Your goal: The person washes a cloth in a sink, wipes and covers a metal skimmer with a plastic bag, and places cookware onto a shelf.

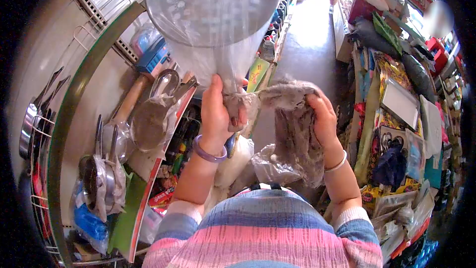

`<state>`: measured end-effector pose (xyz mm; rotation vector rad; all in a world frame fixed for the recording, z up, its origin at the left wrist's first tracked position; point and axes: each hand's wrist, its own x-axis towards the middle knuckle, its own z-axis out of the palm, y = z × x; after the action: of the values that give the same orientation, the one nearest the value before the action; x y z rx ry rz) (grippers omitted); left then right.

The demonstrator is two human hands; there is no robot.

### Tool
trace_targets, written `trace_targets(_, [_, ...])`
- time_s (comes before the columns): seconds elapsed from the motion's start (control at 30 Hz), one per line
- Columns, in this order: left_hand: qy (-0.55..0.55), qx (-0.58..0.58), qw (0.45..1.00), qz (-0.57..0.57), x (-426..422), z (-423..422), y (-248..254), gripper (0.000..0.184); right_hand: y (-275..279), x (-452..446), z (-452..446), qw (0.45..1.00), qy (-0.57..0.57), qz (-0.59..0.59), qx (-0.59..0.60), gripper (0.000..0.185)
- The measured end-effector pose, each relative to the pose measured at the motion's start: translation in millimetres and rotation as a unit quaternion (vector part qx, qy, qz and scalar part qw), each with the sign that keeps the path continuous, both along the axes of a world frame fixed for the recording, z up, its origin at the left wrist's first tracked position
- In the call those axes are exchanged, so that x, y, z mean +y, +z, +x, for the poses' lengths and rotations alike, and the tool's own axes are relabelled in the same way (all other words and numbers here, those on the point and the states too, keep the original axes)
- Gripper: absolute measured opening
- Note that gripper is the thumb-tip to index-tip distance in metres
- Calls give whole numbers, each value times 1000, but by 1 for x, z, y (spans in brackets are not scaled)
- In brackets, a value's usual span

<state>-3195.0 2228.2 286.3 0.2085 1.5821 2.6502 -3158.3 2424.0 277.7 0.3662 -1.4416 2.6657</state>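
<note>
A large round metal basin [213,7], dotted with pale spots, is wrapped in a clear plastic bag [225,62] at the top of the view. I cannot tell whether the spots are holes or reflections. Below it, my left hand [215,109] is closed around the bag's gathered end. My right hand [325,119] grips a dirty grey rag [297,124], which hangs down from its fingers. One end of the rag stretches across to the gathered plastic beside my left fingers.
Shelving on the left bears a wrapped metal pan [151,124], more pans [96,183] and a blue box [152,57]. On the right, a crowded table holds a white tray [400,103] and dark cloth [391,164]. An aisle floor [310,44] runs ahead between them.
</note>
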Motion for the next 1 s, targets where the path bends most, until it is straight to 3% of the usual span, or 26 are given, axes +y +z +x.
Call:
trace_targets(0.1, [-45, 10, 999, -21, 1, 3, -1, 58, 18, -10, -5, 992, -86, -13, 87, 30])
trace_targets(0.13, [-37, 33, 999, -21, 2, 4, -1, 55, 22, -11, -7, 990, -126, -34, 57, 27])
trace_targets(0.2, [-15, 82, 996, -19, 4, 7, 1, 51, 29, 2, -5, 967, 84, -214, 109, 26])
trace_targets(0.27, [30, 104, 987, -117, -2, 7, 6, 47, 16, 14, -21, 906, 186, -344, 159, 29])
trace_targets(0.3, [54, 112, 978, -166, -4, 9, 8, 45, 1, 21, -34, 950, 132, -232, 164, 29])
trace_targets(0.33, [66, 87, 987, -115, -1, 7, 10, 37, -13, 28, -47, 976, 79, -114, 167, 28])
trace_targets(0.43, [61, 52, 994, -71, -4, 2, 6, 29, 6, 3, -39, 985, 30, 139, 94, 29])
trace_targets(0.53, [76, 20, 994, -81, 11, 17, 23, 27, 26, -31, -49, 987, 16, 150, 64, 32])
trace_targets(0.67, [58, 81, 982, -157, 10, 21, 14, 30, 30, -42, -61, 977, -43, 192, 82, 24])
trace_targets(0.77, [68, 99, 981, -151, 4, 23, 12, 27, 24, -40, -61, 967, -81, 219, 100, 21])
trace_targets(0.87, [92, 150, 956, -236, 0, 22, 12, 23, 25, -36, -57, 970, -77, 212, 92, 19])
trace_targets(1.0, [165, 71, 975, -130, -6, 13, 10, 24, 26, -22, -59, 979, -27, 198, 36, 18])
